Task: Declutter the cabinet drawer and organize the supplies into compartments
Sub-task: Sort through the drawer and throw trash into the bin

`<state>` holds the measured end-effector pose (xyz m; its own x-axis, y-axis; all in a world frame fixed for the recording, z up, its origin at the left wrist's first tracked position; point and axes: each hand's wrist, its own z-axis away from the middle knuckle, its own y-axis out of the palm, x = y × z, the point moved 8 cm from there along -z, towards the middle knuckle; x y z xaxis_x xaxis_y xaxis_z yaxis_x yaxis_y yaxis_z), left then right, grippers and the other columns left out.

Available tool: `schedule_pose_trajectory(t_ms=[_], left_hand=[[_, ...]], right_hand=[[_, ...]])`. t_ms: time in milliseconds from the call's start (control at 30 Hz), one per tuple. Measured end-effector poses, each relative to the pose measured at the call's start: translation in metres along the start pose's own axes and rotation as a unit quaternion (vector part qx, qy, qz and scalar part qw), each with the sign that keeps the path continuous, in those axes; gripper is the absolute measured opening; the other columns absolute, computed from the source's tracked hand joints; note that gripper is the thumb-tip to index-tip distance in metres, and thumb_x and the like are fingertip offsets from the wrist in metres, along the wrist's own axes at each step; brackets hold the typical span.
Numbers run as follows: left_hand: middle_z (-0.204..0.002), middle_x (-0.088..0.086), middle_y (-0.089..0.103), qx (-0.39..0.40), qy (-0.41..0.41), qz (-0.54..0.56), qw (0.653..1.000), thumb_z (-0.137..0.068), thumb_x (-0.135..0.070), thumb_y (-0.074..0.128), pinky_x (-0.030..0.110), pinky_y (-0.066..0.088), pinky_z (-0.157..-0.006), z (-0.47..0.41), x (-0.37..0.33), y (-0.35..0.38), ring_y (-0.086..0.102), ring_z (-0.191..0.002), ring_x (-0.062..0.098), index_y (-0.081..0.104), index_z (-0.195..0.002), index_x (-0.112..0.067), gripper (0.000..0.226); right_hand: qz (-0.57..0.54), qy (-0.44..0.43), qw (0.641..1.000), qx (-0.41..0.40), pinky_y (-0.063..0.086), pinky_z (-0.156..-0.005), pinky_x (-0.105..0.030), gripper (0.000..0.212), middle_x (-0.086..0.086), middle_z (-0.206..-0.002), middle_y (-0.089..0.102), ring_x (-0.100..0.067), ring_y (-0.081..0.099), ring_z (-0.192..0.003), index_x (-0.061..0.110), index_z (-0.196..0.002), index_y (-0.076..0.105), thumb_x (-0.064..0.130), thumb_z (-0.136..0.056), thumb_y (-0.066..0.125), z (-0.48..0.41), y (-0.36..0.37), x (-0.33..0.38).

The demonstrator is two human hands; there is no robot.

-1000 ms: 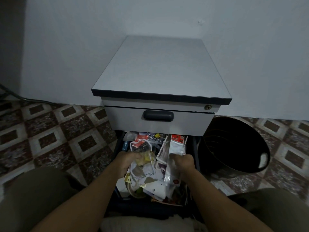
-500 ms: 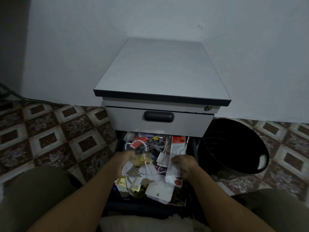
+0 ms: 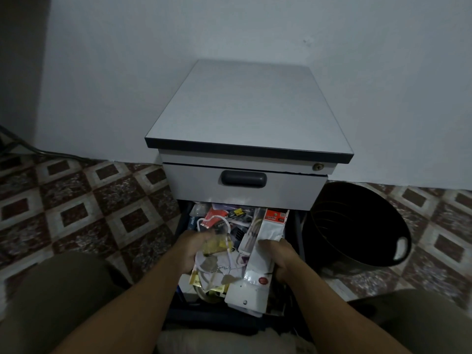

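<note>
The grey cabinet (image 3: pixel 245 111) stands against the wall with its lower drawer (image 3: pixel 184 221) pulled out, full of mixed supplies. My left hand (image 3: pixel 191 249) grips a crumpled clear and yellow plastic wrapper (image 3: pixel 217 245) at the drawer's left side. My right hand (image 3: pixel 281 259) holds the edge of a long white packet with a red label (image 3: pixel 268 233) on the right side. A white cord loop (image 3: pixel 217 222), red packaging and pens lie further back. A white card (image 3: pixel 246 293) rests at the drawer's front. What lies under the pile is hidden.
The upper drawer (image 3: pixel 242 185) with its dark handle is closed. A black plastic basket (image 3: pixel 357 226) sits on the tiled floor right of the cabinet. My knees frame the drawer on both sides. A dark cable (image 3: pixel 30 146) runs along the left wall.
Both hands have shifted slightly within the drawer pile; the left hand closed more on the yellow wrapper and the right hand slid along the white packet.
</note>
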<state>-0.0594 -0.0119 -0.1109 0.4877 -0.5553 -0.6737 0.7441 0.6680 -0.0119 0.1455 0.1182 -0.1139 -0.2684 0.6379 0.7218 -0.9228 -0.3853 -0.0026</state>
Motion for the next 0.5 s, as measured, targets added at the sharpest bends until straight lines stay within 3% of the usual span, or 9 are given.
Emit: schedule_pose_trajectory(t_ms=[167, 267, 400, 500], left_hand=[[-0.108, 0.03, 0.069, -0.006, 0.022, -0.01, 1.0, -0.07, -0.009, 0.083, 0.061, 0.052, -0.092, -0.01, 0.0, -0.008, 0.066, -0.1, 0.046, 0.072, -0.101, 0.009, 0.037], [-0.105, 0.031, 0.069, -0.025, 0.019, -0.018, 0.999, -0.06, -0.01, 0.082, 0.055, 0.053, -0.088, -0.017, 0.001, -0.015, 0.066, -0.101, 0.047, 0.073, -0.095, 0.009, 0.041], [-0.105, 0.026, 0.069, -0.04, 0.037, -0.025, 0.998, -0.062, -0.016, 0.079, 0.052, 0.054, -0.087, -0.02, -0.001, -0.017, 0.066, -0.099, 0.043, 0.071, -0.099, 0.006, 0.044], [-0.104, 0.025, 0.07, -0.032, 0.038, -0.024, 0.998, -0.042, -0.027, 0.082, 0.057, 0.053, -0.091, -0.023, 0.001, -0.016, 0.067, -0.096, 0.042, 0.071, -0.1, 0.005, 0.067]], right_hand=[[0.081, -0.048, 0.994, -0.06, 0.058, -0.081, -0.045, 0.037, -0.016, -0.107, 0.066, -0.036, 0.066, -0.094, 0.005, -0.118, 0.058, 0.005, -0.083, 0.068, -0.003, -0.005, 0.002], [0.206, -0.091, 0.966, -0.131, 0.056, -0.089, -0.045, 0.044, -0.015, -0.118, 0.06, -0.034, 0.062, -0.101, 0.015, -0.122, 0.057, 0.023, -0.081, 0.07, 0.0, -0.013, 0.012], [0.281, -0.076, 0.949, -0.12, 0.054, -0.094, -0.044, 0.053, -0.015, -0.126, 0.06, -0.035, 0.058, -0.113, 0.016, -0.128, 0.054, 0.032, -0.08, 0.071, 0.002, -0.011, 0.012], [0.297, -0.048, 0.947, -0.116, 0.054, -0.088, -0.034, 0.056, -0.011, -0.125, 0.063, -0.031, 0.062, -0.112, 0.014, -0.131, 0.054, 0.033, -0.082, 0.072, 0.004, -0.014, 0.008]])
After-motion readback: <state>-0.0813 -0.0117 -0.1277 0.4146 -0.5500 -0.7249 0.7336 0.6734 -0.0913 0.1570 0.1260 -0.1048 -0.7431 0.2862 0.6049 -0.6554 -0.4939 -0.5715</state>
